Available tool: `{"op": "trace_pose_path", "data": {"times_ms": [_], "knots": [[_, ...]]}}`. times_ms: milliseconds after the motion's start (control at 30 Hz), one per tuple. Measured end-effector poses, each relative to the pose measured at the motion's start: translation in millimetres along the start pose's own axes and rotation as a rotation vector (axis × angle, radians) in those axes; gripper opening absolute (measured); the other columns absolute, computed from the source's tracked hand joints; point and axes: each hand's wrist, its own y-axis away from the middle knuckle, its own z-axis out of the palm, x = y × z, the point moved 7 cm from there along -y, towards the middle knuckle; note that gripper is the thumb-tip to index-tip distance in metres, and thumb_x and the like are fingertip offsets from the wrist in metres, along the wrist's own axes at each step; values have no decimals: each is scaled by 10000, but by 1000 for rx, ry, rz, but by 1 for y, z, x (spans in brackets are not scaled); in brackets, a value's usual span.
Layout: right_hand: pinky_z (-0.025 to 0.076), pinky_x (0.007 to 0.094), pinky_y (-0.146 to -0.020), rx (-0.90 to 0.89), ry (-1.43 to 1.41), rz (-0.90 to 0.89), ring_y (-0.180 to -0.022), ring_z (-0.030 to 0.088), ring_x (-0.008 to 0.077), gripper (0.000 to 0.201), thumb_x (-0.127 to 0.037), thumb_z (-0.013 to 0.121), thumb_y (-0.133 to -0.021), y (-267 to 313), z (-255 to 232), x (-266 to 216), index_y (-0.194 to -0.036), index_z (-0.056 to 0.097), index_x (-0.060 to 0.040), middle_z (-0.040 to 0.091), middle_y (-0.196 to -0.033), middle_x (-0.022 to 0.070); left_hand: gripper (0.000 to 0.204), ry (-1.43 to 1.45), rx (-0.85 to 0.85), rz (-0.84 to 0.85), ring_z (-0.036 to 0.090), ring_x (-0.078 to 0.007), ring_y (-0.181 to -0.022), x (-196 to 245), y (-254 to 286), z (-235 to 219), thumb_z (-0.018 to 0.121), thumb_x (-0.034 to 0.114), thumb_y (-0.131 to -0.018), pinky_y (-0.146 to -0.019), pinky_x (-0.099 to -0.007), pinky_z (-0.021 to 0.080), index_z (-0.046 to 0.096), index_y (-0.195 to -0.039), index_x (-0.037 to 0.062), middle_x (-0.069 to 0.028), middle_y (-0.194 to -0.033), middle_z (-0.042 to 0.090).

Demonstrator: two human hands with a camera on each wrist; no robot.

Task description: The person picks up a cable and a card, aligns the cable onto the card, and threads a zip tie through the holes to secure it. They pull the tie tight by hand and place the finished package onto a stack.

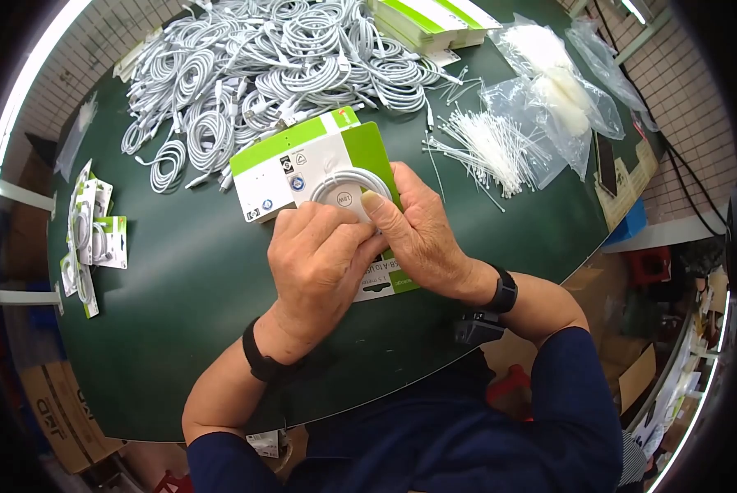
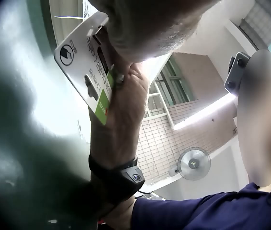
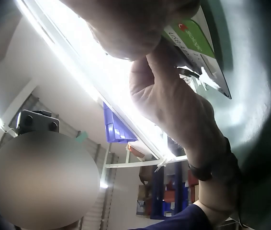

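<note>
In the head view a coiled white USB cable lies on a green-and-white packaging card with a hang slot at its near end. My right hand grips the card from the right, its thumb laid over the coil. Curled at the coil's lower left, the fingers of my left hand pinch the cable, their tips mostly hidden. The card's printed slot end shows beside the right hand in the left wrist view. The right wrist view has the card's green corner behind the left hand.
A stack of cards lies just beyond the hands. Behind it spreads a heap of coiled cables. White zip ties and plastic bags lie right; finished cable cards sit left. More cards stand at the back.
</note>
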Motion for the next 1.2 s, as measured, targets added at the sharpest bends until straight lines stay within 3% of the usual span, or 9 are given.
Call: {"op": "trace_pose_path", "data": {"times_ms": [100, 333, 600, 767, 833, 867, 967, 1100, 1200], "knots": [[512, 268, -787, 11, 43, -25, -910, 566, 76, 313, -257, 554, -1108, 0, 0, -5, -1246, 575, 23, 667, -1033, 55, 245, -6, 35, -20, 612, -254, -758, 4, 1, 1, 865, 30, -713, -674, -377, 445, 699, -891, 55, -52, -867, 682], [515, 278, -775, 20, -14, 21, -889, 570, 80, 298, -248, 534, -1113, 2, 0, -3, -1242, 579, 18, 668, -998, 54, 266, -399, -5, 113, 606, -250, -728, 22, 2, 5, 834, 74, -751, -622, -374, 431, 664, -955, 55, -59, -869, 660], [504, 256, -757, 72, 17, -66, -861, 563, 67, 308, -258, 519, -1119, 0, -2, -7, -1238, 585, 18, 662, -985, 37, 298, -370, -47, 132, 630, -264, -794, 26, 0, 4, 840, 79, -747, -665, -363, 478, 688, -1000, 36, -83, -931, 668], [506, 263, -779, 45, -111, 68, -897, 580, 78, 322, -258, 528, -1113, -8, -18, -7, -1254, 585, 26, 679, -1031, 43, 319, -105, 70, 142, 603, -233, -828, 19, -11, -21, 809, 48, -797, -704, -351, 505, 699, -1094, 18, -86, -960, 622], [509, 273, -806, 59, -223, 80, -936, 592, 85, 328, -251, 529, -1108, -9, -23, -10, -1272, 584, 28, 686, -1059, 50, 506, 146, 205, -81, 629, -220, -951, 1, -3, -41, 811, 18, -836, -816, -350, 550, 623, -1305, -4, -118, -1138, 630], [509, 273, -806, 61, -227, 82, -936, 592, 85, 328, -251, 529, -1108, -7, -24, -10, -1272, 584, 28, 686, -1059, 50, 506, 145, 200, -82, 629, -220, -951, 4, 0, -42, 811, 18, -836, -816, -350, 550, 623, -1305, -4, -118, -1138, 630], [512, 286, -863, 20, -20, -29, -999, 606, 94, 338, -228, 527, -1101, -6, -25, -20, -1308, 582, 33, 693, -1108, 65, 563, 738, 189, -671, 623, -181, -1010, -27, 21, -36, 775, 53, -897, -859, -333, 562, 533, -1401, -7, -125, -1248, 615], [501, 281, -929, -51, -75, -11, -1045, 618, 117, 383, -226, 521, -1093, 2, -10, -15, -1345, 568, 59, 691, -1177, 86, 519, 1126, -273, -993, 638, -163, -1137, -22, 51, 0, 719, 75, -968, -962, -325, 557, 492, -1425, -21, -95, -1312, 629], [495, 287, -950, -177, -93, 10, -1067, 629, 134, 412, -236, 517, -1100, 3, 3, -19, -1382, 547, 63, 682, -1216, 100, 464, 1118, -242, -971, 644, -151, -1171, -20, 63, -1, 690, 52, -988, -1001, -340, 552, 509, -1407, -29, -84, -1304, 647]]}}
